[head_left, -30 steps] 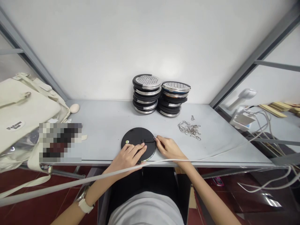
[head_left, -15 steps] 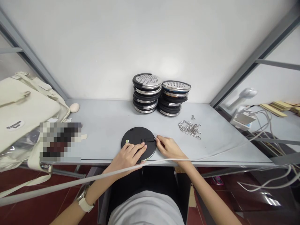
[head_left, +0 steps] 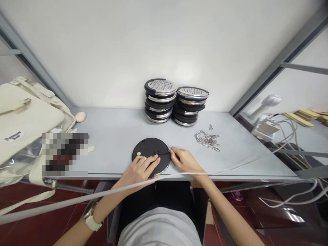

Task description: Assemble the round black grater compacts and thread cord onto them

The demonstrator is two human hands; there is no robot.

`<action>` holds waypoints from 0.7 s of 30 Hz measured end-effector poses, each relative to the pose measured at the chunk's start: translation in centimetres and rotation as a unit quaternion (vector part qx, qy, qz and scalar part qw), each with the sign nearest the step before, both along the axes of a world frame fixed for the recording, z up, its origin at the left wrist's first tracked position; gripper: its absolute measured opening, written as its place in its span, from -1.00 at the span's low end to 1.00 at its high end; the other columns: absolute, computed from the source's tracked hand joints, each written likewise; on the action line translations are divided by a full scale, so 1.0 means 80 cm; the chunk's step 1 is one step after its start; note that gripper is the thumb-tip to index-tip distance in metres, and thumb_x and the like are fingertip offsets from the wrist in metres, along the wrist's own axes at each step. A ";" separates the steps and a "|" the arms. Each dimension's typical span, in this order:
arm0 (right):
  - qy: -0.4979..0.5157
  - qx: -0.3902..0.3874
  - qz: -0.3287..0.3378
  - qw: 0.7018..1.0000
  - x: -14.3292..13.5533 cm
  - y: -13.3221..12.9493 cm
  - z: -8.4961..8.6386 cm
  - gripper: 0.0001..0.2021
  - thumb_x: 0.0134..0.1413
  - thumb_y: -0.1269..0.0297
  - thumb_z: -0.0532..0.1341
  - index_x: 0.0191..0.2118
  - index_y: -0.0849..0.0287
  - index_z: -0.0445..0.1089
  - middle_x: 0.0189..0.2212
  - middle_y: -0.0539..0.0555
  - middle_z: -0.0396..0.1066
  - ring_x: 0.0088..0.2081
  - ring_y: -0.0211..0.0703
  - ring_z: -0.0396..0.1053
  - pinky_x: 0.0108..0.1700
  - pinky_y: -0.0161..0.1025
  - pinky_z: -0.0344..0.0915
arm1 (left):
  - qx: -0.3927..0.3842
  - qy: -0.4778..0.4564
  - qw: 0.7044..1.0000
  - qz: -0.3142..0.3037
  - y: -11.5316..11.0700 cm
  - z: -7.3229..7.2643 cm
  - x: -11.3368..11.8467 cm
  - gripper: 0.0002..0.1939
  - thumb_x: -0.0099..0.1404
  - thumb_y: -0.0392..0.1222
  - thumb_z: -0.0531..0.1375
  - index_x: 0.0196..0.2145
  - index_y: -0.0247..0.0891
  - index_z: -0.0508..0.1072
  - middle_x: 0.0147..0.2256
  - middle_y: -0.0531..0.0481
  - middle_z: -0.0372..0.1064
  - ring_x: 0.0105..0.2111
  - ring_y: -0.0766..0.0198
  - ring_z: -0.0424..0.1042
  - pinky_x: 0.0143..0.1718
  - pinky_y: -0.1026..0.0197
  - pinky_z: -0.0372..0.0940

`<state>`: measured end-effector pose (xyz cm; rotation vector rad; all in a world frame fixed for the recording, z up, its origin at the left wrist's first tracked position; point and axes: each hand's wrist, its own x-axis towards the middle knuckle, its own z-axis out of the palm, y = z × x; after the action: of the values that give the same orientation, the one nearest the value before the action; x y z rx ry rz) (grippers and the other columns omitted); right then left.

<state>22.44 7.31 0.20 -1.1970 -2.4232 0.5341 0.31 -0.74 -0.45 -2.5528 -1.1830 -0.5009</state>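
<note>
A round black disc [head_left: 147, 147] with a small green-and-white sticker and a short strap lies flat at the table's front edge. My left hand [head_left: 142, 167] rests on its lower part, fingers spread over the surface. At the disc's right edge, my right hand [head_left: 184, 160] pinches a small metal clip [head_left: 169, 149] between thumb and forefinger. Further right lies a loose pile of similar metal clips [head_left: 208, 140], with a single clip [head_left: 210, 127] just behind it. Two stacks of round metal discs with black rims, a left stack [head_left: 160, 102] and a right stack [head_left: 191, 106], stand by the wall.
A cream bag [head_left: 28, 119] leans over the table's left end beside a pale round object [head_left: 80, 117]. A white cable [head_left: 102, 194] crosses in front of my forearms. White devices with wires [head_left: 268, 128] stand beyond the right frame.
The view has shifted very slightly. Both hands keep nearly the same place on the disc and at the clip.
</note>
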 end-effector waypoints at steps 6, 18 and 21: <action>0.000 -0.003 -0.003 1.000 0.000 0.001 -0.001 -0.74 0.27 0.30 -0.07 -0.47 0.13 0.11 -0.64 -0.07 0.17 -0.61 -0.31 0.10 -0.47 -0.36 -0.03 | 0.000 -0.009 1.000 -0.001 0.000 0.000 0.000 -0.54 0.36 -0.14 0.04 0.16 -0.39 0.24 0.10 -0.20 0.27 -0.02 0.10 0.30 -0.04 0.05 0.17; 0.005 -0.016 -0.004 1.000 -0.001 0.000 0.001 -0.74 0.26 0.30 -0.05 -0.49 0.13 0.09 -0.65 -0.09 0.13 -0.62 -0.32 0.08 -0.48 -0.36 -0.04 | -0.001 -0.005 1.000 -0.002 0.000 -0.001 0.000 -0.53 0.35 -0.16 0.05 0.17 -0.37 0.23 0.10 -0.20 0.28 -0.02 0.10 0.30 -0.05 0.06 0.17; 0.003 -0.015 -0.006 1.000 -0.001 -0.001 0.002 -0.74 0.26 0.30 -0.05 -0.48 0.13 0.11 -0.65 -0.09 0.14 -0.62 -0.31 0.09 -0.48 -0.36 -0.03 | -0.006 -0.002 1.000 0.000 0.000 0.000 0.000 -0.54 0.36 -0.16 0.04 0.17 -0.38 0.23 0.11 -0.20 0.27 -0.03 0.10 0.30 -0.05 0.05 0.17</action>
<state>22.39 7.27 0.32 -1.2186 -2.4098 0.5718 0.27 -0.76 -0.49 -2.5628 -1.1894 -0.5001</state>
